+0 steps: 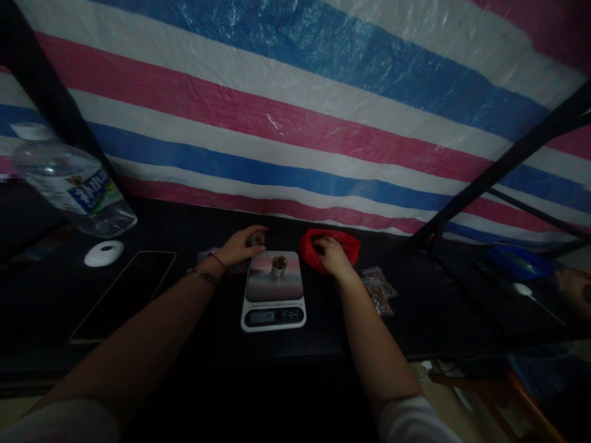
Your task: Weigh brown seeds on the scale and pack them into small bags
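A white kitchen scale (273, 317) with a lit display lies on the black table, and a small metal cup (279, 267) heaped with brown bits stands on its plate. Beside the plate's upper left corner, my left hand (242, 245) has a small clear plastic bag (257, 239) between thumb and fingers. To the right of the scale sits an open red bag (353, 247). My right hand (333, 253) reaches into it with curled fingers, and the bag's contents hide the fingertips. Small clear bags of brown bits (379, 294) lie by my right forearm.
At the left are a large plastic bottle (87, 191), a white oval case (104, 253) and a phone (127, 298). A striped tarp (295, 129) rises behind the table (443, 307). A blue bag (517, 263), a white spoon (524, 289) and another person's hand (575, 289) are at the right.
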### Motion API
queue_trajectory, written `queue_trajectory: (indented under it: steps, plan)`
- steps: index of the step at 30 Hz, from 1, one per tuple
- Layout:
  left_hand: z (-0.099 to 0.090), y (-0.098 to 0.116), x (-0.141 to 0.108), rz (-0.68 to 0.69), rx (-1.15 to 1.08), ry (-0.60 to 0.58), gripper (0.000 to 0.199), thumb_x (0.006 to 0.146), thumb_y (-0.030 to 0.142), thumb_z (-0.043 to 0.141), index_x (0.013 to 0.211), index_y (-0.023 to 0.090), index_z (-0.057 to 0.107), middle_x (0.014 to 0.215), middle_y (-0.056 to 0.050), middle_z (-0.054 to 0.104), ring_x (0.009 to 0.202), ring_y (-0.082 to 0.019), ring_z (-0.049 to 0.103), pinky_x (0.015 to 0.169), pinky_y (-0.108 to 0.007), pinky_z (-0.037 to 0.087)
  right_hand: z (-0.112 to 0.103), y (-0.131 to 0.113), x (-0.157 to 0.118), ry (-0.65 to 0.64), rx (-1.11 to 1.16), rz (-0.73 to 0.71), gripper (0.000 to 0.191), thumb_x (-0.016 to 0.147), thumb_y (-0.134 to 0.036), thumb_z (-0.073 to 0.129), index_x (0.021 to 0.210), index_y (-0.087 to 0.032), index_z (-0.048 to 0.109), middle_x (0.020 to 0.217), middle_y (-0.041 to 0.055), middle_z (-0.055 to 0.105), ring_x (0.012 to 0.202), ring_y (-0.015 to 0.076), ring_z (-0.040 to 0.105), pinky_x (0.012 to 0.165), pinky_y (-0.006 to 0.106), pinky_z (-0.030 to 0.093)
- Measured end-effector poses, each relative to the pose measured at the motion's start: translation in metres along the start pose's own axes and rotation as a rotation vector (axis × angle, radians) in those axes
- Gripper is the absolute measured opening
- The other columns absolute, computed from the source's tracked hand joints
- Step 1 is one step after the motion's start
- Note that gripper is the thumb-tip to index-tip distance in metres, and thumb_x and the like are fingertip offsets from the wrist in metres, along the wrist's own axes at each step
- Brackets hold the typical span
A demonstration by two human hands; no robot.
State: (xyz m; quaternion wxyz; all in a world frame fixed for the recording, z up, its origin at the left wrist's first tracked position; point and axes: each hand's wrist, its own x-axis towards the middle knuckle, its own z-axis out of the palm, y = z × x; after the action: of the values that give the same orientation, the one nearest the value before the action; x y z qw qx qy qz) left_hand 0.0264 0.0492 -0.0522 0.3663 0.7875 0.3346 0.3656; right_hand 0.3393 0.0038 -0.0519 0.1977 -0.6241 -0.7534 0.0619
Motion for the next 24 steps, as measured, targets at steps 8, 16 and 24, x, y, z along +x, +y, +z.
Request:
queue_trajectory:
  steps: [8,16,24]
  plan:
    - [-0.002,-0.003,0.002,-0.037,0.043,0.006,0.04,0.073,0.045,0.062,0.101,0.017,0.059,0.09,-0.004,0.063,0.083,-0.02,0.06,0.077,-0.034,0.048,-0.003,0.0,0.002,0.005,-0.036,0.057,0.029,0.075,-0.011,0.062,0.101,-0.02,0.071,0.11,0.0084,0.067,0.107,0.0212,0.059,0.097,0.032,0.042]
    - [-0.001,-0.003,0.001,-0.02,-0.001,-0.007,0.034,0.073,0.045,0.063,0.093,0.018,0.058,0.083,-0.002,0.061,0.076,-0.017,0.057,0.072,-0.03,0.047,-0.015,-0.003,-0.001,0.09,-0.024,0.147,0.022,0.08,-0.012,0.058,0.096,-0.021,0.072,0.103,0.006,0.071,0.098,0.0204,0.065,0.092,0.031,0.046]
    - [-0.001,-0.004,0.002,-0.026,0.014,-0.005,0.036,0.073,0.046,0.063,0.095,0.018,0.059,0.086,-0.002,0.062,0.079,-0.018,0.058,0.073,-0.03,0.047,-0.019,-0.007,-0.003,0.144,0.033,0.187,0.022,0.079,-0.016,0.064,0.1,-0.019,0.071,0.099,0.0063,0.073,0.09,0.0202,0.068,0.085,0.03,0.05]
